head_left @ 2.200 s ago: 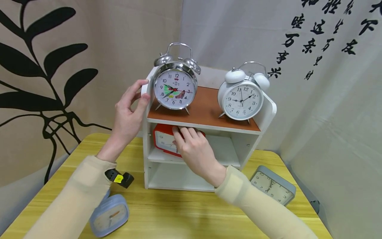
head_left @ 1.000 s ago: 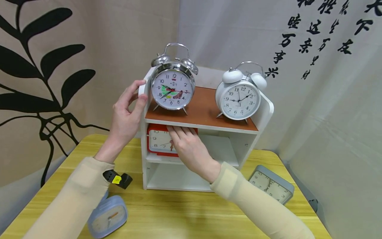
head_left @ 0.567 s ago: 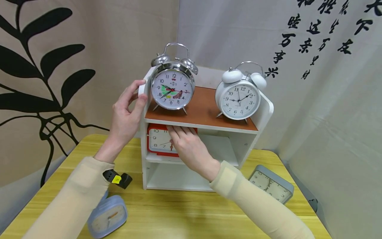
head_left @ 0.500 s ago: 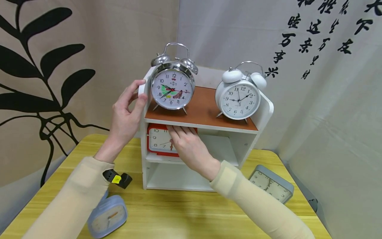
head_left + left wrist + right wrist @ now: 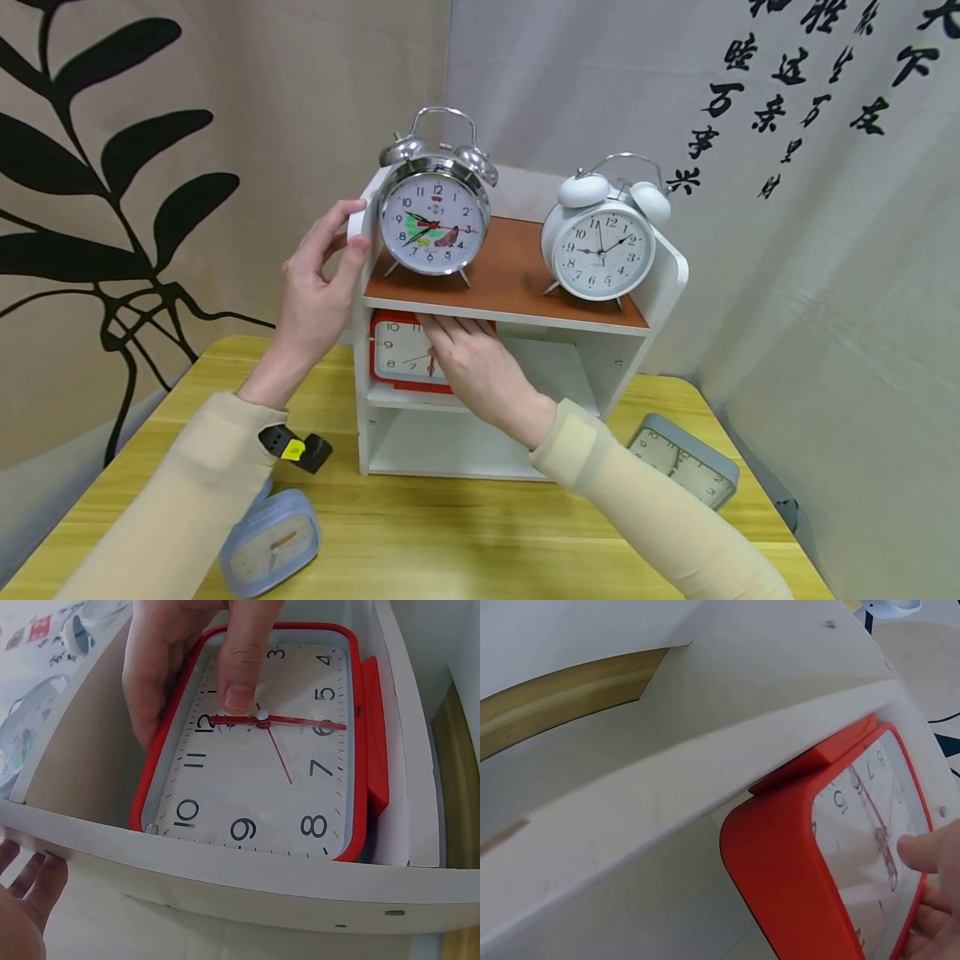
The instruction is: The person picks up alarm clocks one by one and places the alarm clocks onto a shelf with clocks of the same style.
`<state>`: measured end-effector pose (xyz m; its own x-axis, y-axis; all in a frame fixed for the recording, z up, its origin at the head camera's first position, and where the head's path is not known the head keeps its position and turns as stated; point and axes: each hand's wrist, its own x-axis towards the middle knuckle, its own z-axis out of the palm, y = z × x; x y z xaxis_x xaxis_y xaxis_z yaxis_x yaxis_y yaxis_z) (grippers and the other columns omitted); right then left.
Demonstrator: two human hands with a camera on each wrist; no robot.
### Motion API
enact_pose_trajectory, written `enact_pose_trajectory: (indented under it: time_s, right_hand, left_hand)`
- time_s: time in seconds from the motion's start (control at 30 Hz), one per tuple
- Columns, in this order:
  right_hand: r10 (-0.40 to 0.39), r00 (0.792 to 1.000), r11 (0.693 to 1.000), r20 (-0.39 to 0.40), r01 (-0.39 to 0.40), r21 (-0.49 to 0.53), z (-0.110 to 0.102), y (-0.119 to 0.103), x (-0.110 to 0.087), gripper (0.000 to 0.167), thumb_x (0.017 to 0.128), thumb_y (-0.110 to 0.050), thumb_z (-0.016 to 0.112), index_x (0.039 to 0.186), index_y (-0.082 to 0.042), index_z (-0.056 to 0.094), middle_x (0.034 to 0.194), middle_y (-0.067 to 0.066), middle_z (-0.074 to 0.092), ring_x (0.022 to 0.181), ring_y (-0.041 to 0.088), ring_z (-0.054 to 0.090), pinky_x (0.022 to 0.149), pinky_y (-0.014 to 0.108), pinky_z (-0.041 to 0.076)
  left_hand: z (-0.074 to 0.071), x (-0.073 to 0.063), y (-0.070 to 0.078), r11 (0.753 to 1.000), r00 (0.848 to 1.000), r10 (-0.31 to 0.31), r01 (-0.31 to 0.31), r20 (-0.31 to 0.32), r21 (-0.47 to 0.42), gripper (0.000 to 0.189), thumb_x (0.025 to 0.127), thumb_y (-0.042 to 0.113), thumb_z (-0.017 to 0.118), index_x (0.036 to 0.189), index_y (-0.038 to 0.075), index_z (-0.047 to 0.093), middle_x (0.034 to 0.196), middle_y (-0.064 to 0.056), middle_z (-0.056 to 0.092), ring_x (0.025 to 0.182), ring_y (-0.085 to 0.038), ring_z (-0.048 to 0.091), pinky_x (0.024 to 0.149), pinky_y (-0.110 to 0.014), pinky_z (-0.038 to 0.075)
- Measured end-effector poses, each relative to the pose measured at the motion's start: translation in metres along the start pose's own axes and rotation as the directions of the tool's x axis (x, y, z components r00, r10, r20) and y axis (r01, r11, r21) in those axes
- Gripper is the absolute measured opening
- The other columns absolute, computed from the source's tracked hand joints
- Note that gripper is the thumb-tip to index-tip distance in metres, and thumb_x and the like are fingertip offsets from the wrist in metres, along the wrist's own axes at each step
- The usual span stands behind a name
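Holding the red clock (image 5: 397, 352) is the right hand (image 5: 480, 362): thumb flat on the dial near the centre, fingers along the top edge and partly behind it, gap just the clock's thickness. Clock is on the middle tier of the white shelf (image 5: 363, 400), left end, just beside the left side panel, standing on its base, dial facing out. Left hand (image 5: 318, 283) has bent fingers and thumb on the upper front edge of that panel, pinching it.

Brown top panel (image 5: 510, 275) carries a silver bell clock (image 5: 437, 225) at left and a white bell clock (image 5: 606, 254) at right, both upright. On the wood table (image 5: 420, 533): blue clock (image 5: 273, 546) near the left forearm, grey clock (image 5: 686, 462) lying tilted right of the shelf, partly behind the right sleeve (image 5: 645, 508).
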<state>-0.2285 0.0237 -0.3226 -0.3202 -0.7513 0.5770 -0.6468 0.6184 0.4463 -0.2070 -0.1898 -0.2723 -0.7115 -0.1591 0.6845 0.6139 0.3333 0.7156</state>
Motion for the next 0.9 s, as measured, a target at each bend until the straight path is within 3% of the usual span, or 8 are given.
enact_pose_trajectory:
  time_s: [0.47,0.9]
  right_hand:
    - [0.025,1.000,1.000,-0.017,-0.025,-0.017,0.003,-0.002,-0.004,0.048,0.100,-0.021,0.071,0.145,-0.008,0.059,0.141,0.004,0.068,0.126,0.021,0.066,0.109,0.037,0.055]
    - [0.032,0.998,0.996,-0.062,-0.027,0.082,-0.001,-0.002,-0.023,0.059,0.099,-0.038,0.073,0.151,-0.017,0.055,0.151,0.006,0.062,0.139,0.026,0.059,0.113,0.048,0.051]
  left_hand:
    - [0.000,0.000,0.000,1.000,1.000,-0.009,0.009,0.015,0.013,0.043,0.111,0.024,0.053,0.153,0.017,0.052,0.154,-0.003,0.054,0.135,-0.019,0.059,0.092,-0.008,0.055]
    - [-0.001,-0.001,-0.002,1.000,1.000,0.011,-0.011,0.011,-0.004,0.043,0.110,0.024,0.054,0.152,0.014,0.052,0.153,-0.005,0.054,0.132,-0.017,0.059,0.089,-0.006,0.056]
